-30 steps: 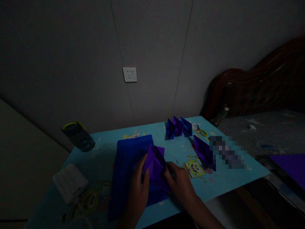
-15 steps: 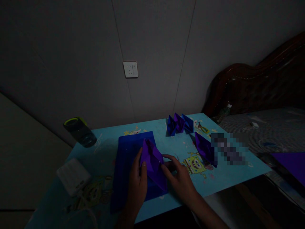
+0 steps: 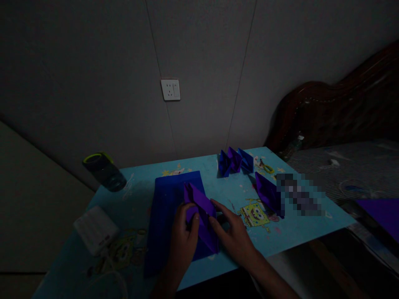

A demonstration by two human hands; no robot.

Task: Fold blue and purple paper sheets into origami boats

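Observation:
A folded purple paper piece [image 3: 201, 209] lies over a dark blue sheet [image 3: 168, 207] on the light blue cartoon-printed table [image 3: 293, 232]. My left hand [image 3: 183, 241] curls around the piece's left side, thumb on top. My right hand [image 3: 232, 234] presses its right edge with the fingers together. Both hands are closed on the paper. Three finished folded pieces [image 3: 234, 161], blue and purple, stand in a row at the table's far edge. Another purple folded piece [image 3: 268, 194] lies to the right of my hands.
A dark cup with a yellow-green rim [image 3: 104, 171] stands at the far left. A white box [image 3: 95, 228] lies near the left front. A wall socket [image 3: 170, 89] is above the table. A bed with a wooden headboard [image 3: 336, 112] and a purple sheet [image 3: 382, 211] is on the right.
The purple piece has been pressed flatter and lower onto the blue sheet. My left hand's fingers have curled over its left side, and my right hand has slid closer onto it.

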